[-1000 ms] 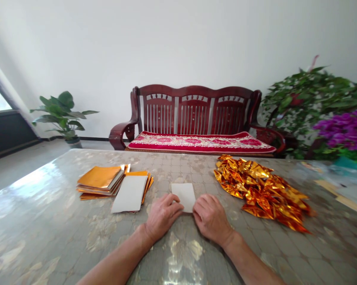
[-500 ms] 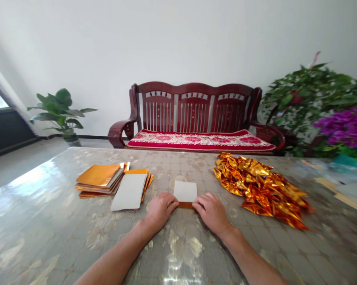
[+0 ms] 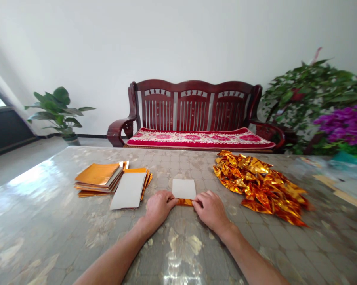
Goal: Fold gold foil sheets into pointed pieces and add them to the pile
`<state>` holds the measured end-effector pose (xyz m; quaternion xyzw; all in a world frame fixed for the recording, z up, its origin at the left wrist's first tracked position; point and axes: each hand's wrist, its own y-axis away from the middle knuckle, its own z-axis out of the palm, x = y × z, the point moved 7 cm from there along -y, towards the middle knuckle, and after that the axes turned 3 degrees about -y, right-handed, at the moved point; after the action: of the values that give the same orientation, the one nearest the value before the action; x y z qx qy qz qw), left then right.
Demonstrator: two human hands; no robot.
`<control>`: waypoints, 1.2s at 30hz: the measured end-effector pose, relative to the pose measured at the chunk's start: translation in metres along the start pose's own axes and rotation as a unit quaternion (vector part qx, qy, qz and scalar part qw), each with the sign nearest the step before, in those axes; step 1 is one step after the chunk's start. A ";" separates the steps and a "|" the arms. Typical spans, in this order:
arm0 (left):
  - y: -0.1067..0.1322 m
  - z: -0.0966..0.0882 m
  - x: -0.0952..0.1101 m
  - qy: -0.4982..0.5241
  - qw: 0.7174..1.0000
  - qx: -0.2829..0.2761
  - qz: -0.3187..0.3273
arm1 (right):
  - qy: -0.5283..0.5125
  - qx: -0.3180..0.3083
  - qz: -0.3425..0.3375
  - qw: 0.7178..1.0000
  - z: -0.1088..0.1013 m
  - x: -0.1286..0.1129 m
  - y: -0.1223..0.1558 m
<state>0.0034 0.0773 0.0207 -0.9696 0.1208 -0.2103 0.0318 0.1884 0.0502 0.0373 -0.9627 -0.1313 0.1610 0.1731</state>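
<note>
1. We find a sheet of foil paper [image 3: 183, 187] lying on the table between the two hands, its white side up and a gold band [image 3: 184, 202] turned over along the near edge.
2. We see the left hand [image 3: 160, 205] pinching the left end of that band between thumb and curled fingers, its forearm reaching in from the lower left.
3. We see the right hand [image 3: 210, 209] pinching the opposite end in the same way, thumb toward the sheet; its fingers are bent, and we cannot tell how hard either hand presses.
4. Left of the left hand, we note a fanned stack of paper with a white sheet on top [image 3: 128, 190] and gold edges showing, and just beside it a thicker gold-topped stack [image 3: 98, 174].
5. Beyond the right hand, we have a heap of folded shiny gold foil pieces [image 3: 260, 186], with crumpled clear plastic [image 3: 309, 165] farther right.
6. All of this rests on a glossy flower-patterned table [image 3: 107, 249].
7. Behind it, we see a dark red wooden bench [image 3: 193, 88] with a red floral seat cover [image 3: 200, 138], a potted plant [image 3: 55, 107] to the left, and purple flowers [image 3: 343, 126] to the right.
</note>
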 end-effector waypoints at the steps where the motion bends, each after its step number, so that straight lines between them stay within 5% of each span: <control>1: 0.000 0.000 0.000 -0.002 1.000 0.000 0.000 | 0.004 -0.001 0.000 1.000 0.000 0.000 0.000; 36: 0.000 -0.004 0.001 -0.044 0.999 -0.007 0.007 | 0.027 -0.026 0.015 0.999 0.001 -0.004 -0.002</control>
<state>0.0027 0.0771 0.0243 -0.9773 0.1272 -0.1666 0.0317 0.1837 0.0508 0.0382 -0.9728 -0.1163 0.1345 0.1487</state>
